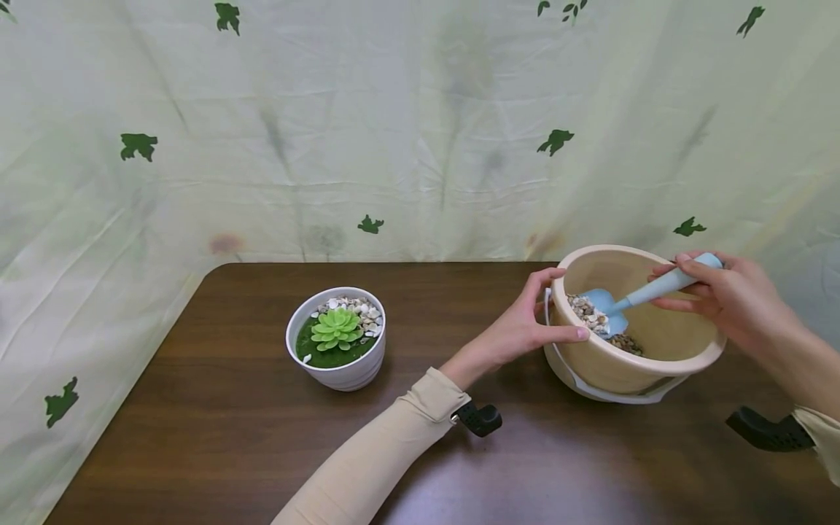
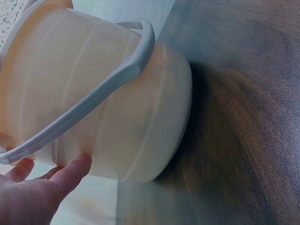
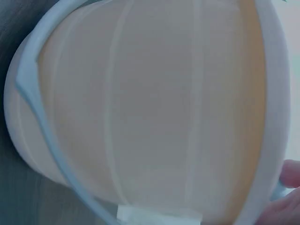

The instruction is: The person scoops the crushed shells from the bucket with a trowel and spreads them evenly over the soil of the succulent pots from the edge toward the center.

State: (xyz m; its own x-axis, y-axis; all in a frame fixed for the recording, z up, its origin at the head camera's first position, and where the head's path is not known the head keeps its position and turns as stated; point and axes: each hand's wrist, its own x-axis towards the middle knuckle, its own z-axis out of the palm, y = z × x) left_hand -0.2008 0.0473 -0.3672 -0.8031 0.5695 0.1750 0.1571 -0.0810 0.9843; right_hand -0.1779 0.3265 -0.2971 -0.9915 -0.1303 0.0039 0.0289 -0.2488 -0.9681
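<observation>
A cream bucket (image 1: 669,339) with a pale grey handle (image 2: 108,91) stands at the right of the table. My left hand (image 1: 508,328) steadies its left side, thumb on the rim and fingers spread along the wall. In the left wrist view the fingertips (image 2: 79,164) touch the outer wall. My right hand (image 1: 735,288) holds a small light-blue trowel (image 1: 659,286) by its handle, over the bucket's right rim. The trowel's blade is down inside, bearing pale pebbles (image 1: 588,313). Darker gravel (image 1: 625,344) lies beneath it. The right wrist view mostly shows the bucket's outer wall.
A white pot (image 1: 351,375) with a green succulent (image 1: 336,328), moss and white pebbles stands left of centre on the dark wooden table (image 1: 216,415). A pale curtain (image 1: 420,131) with green leaf shapes hangs right behind the table's back edge.
</observation>
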